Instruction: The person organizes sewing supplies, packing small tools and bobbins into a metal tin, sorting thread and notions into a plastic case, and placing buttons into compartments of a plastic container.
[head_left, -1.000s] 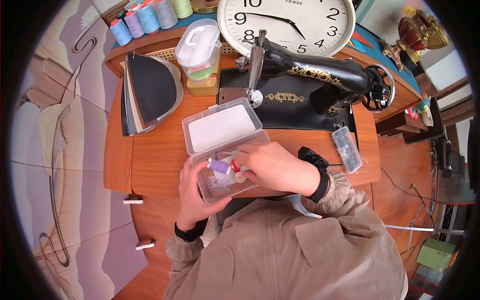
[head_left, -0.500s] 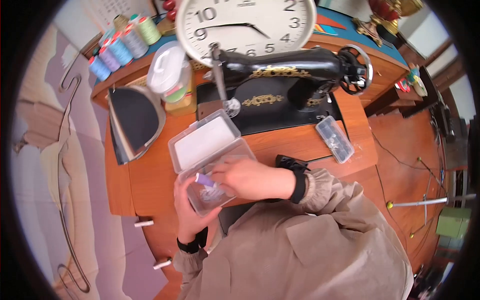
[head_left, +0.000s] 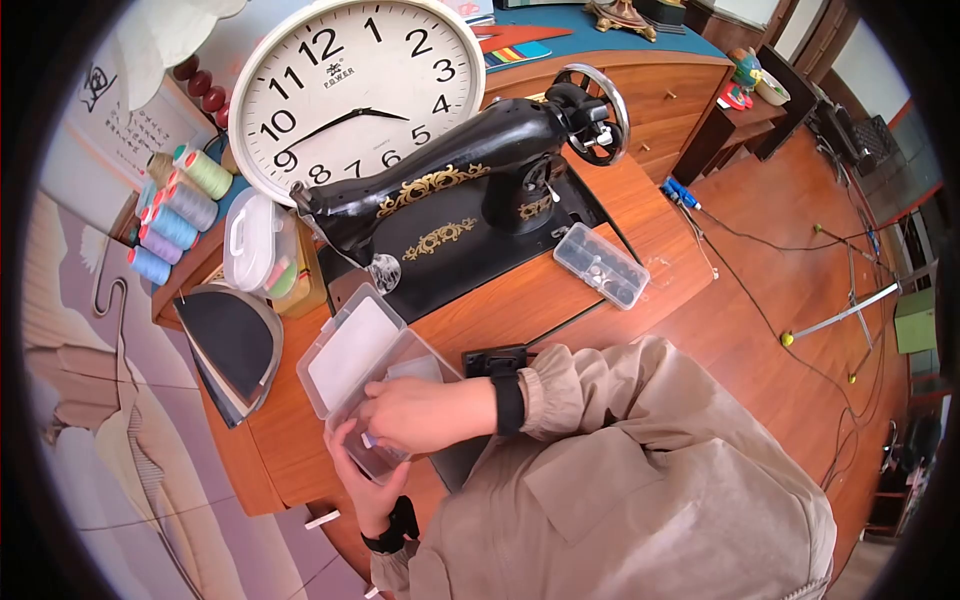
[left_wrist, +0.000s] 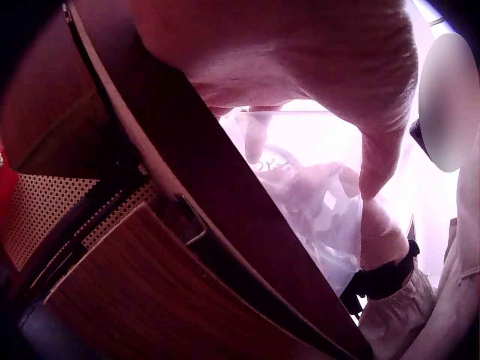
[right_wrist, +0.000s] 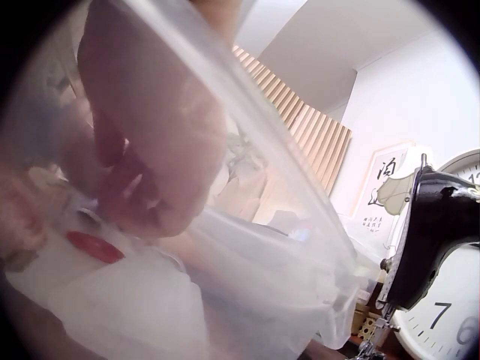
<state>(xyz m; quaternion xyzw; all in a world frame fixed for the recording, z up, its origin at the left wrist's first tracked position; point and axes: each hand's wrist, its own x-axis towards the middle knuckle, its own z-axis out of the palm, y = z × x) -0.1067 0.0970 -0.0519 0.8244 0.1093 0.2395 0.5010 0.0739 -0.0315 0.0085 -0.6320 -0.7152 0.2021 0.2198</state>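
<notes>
A clear plastic box [head_left: 440, 367] lies at the table's front edge, its lid [head_left: 352, 352] folded back to the left. My left hand [head_left: 368, 492] grips the box's near left end, with thumb and fingers spread around its walls. Inside it, my right hand [head_left: 428, 412] reaches down with bent fingers. The end of a purple thread spool [head_left: 369, 439] shows just below that hand. Through the cloudy wall, the right wrist view shows a red piece [right_wrist: 95, 247] near the fingers. I cannot tell what the right fingertips hold.
Behind the box stands a black sewing machine [head_left: 450, 190], with a large clock [head_left: 350, 80] behind it. A small compartment case [head_left: 600, 266] lies to the right. Left are dark half-round sheets [head_left: 228, 335], a lidded tub [head_left: 250, 245] and several thread spools [head_left: 170, 228].
The head view has turned, so the table appears rotated. My right hand has shifted over the purple spool and now mostly covers it. The left hand keeps its grip on the box.
</notes>
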